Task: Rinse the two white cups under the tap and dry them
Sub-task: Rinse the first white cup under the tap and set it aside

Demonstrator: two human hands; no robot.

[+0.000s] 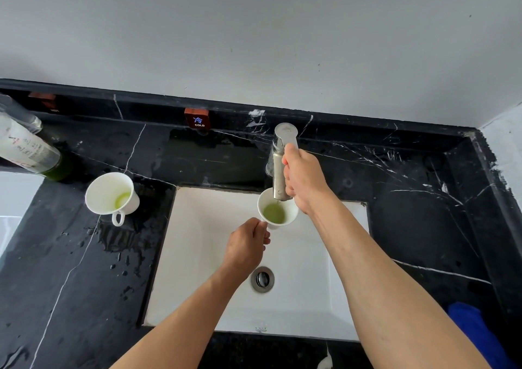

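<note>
My left hand (248,244) holds a white cup (275,209) by its handle, upright under the spout of the steel tap (281,162), over the white sink (203,255). Green liquid fills the bottom of this cup. My right hand (303,179) is wrapped around the tap's lever. A second white cup (111,195) stands on the black marble counter left of the sink, handle toward me, with a green residue inside. A blue cloth (474,332) lies on the counter at the lower right.
A bottle (28,148) with green liquid lies tilted at the far left of the black counter (409,227). Water drops and a puddle spread below the second cup. A small "COLD" sign (197,118) sits on the back ledge. The drain (262,279) lies mid-sink.
</note>
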